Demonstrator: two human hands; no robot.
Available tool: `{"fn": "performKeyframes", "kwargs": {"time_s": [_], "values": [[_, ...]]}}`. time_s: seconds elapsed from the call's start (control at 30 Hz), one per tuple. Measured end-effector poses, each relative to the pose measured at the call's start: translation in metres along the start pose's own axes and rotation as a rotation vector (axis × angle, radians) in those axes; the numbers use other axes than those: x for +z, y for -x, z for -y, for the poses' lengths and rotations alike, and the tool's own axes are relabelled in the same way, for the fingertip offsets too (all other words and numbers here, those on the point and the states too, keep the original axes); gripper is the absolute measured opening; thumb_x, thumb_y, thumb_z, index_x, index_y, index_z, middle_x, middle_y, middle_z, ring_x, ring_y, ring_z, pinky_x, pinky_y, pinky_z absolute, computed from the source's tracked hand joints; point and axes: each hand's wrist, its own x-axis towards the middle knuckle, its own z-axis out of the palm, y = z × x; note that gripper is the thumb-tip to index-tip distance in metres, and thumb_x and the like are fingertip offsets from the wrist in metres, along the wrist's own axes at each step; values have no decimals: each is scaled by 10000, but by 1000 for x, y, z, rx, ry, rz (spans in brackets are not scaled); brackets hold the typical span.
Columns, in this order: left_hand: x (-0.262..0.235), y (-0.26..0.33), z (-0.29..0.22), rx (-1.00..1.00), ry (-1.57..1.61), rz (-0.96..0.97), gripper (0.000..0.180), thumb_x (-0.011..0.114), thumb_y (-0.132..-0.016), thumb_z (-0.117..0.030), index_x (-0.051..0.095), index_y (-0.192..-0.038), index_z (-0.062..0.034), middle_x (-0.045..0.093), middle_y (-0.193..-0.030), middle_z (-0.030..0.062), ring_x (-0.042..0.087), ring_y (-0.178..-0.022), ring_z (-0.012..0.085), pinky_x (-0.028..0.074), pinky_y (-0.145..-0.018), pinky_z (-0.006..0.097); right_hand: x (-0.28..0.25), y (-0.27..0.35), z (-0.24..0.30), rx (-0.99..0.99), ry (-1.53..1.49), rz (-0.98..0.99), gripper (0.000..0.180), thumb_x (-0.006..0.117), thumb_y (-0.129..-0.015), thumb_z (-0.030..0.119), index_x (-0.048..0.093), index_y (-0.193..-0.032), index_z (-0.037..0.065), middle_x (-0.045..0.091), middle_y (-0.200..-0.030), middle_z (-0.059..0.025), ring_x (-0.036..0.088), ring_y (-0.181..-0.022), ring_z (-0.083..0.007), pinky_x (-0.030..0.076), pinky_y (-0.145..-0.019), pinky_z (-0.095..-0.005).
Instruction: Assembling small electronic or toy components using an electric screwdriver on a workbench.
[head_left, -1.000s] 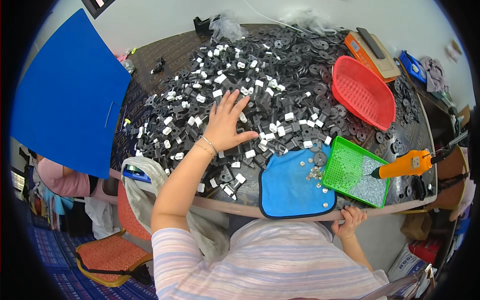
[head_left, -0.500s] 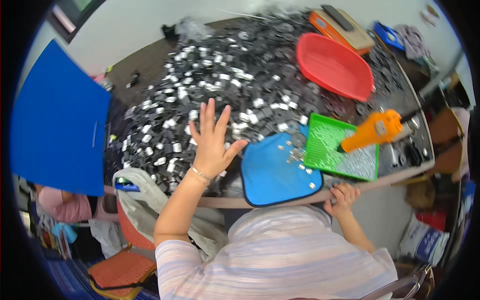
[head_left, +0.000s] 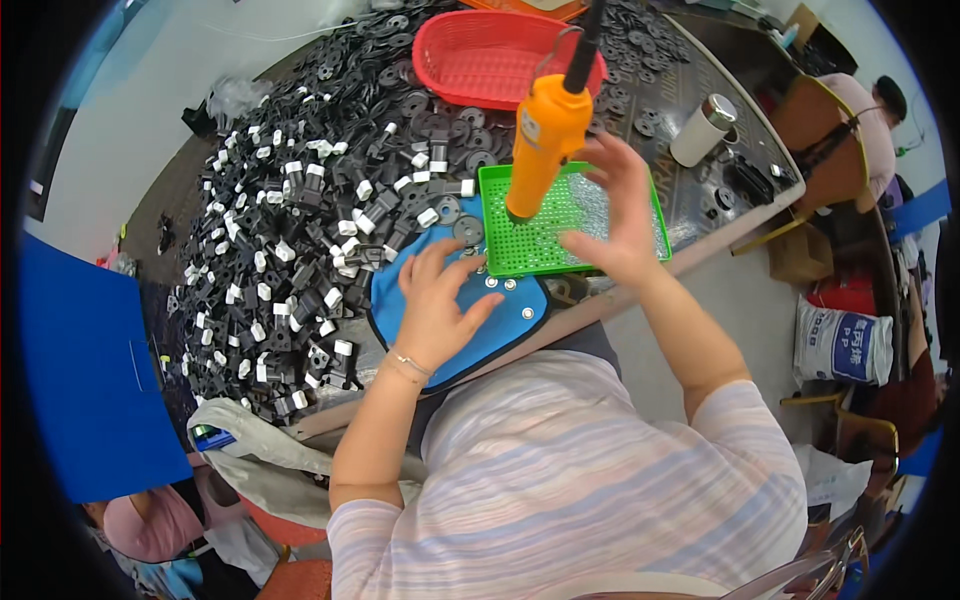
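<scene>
My left hand (head_left: 438, 308) hovers over a blue mat (head_left: 455, 345) with its fingers spread and nothing visible in them. Close to its fingertips, several small round metal pieces (head_left: 528, 314) and a dark grey disc (head_left: 467, 231) lie on or at the edge of the mat. Above the right side of a green tray (head_left: 530, 258) is my right hand (head_left: 620, 215), open, with thumb and fingers apart. An orange electric screwdriver (head_left: 548, 135) stands or hangs upright over the tray, just left of those fingers; whether they touch it is unclear. Tiny silvery parts (head_left: 590, 205) fill the tray's right part.
A large heap of black parts with white pieces (head_left: 290, 230) covers the table's left. Behind the tray lies a red basket (head_left: 500, 65). A white bottle (head_left: 703, 130) stands at the right. A blue panel (head_left: 90, 370) is far left; another person (head_left: 865, 130) sits far right.
My left hand has come from the heap to the mat. My right hand has left the table edge and risen beside the screwdriver. The view has turned to the right.
</scene>
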Motion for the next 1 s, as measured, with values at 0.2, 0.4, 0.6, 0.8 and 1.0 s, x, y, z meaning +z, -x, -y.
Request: {"fn": "performKeyframes", "kwargs": {"time_s": [0.2,0.4,0.6,0.8,1.0], "values": [[23,-35,-7,20,-50,-70,391,721,-694,-276,626,-1024,-90,561,-1011,52,483,-1035,240,254,-944,455,27,-54,9,49,-541,61,431,647,-757,17,491,-1159,11,598,-971,-78,613,-861,-167,489,-782,-289],[44,-61,-5,17,-90,-75,246,702,-732,-262,656,-909,-97,577,-838,33,517,-913,220,267,-911,438,30,-55,21,91,-708,51,373,646,-741,51,517,-1089,12,595,-897,-76,605,-791,-159,491,-693,-276],[51,-62,1,29,-71,-56,91,694,-742,-218,685,-722,-130,618,-784,0,534,-870,199,253,-929,453,8,-51,32,29,-795,-33,341,600,-756,95,512,-1075,12,573,-878,-96,583,-745,-193,469,-634,-287],[47,-61,2,116,-145,-55,136,700,-735,-226,690,-839,-139,612,-934,-13,516,-1004,195,191,-988,516,-27,-36,41,122,-821,-29,395,609,-739,186,503,-1072,4,554,-864,-107,561,-714,-210,459,-601,-295],[47,-67,7,142,-246,-89,362,690,-745,-213,596,-1072,-91,521,-1178,98,457,-1139,271,225,-996,519,-39,-3,44,190,-693,25,491,729,-662,146,510,-1070,-18,595,-857,-123,606,-731,-204,481,-597,-275]]}}
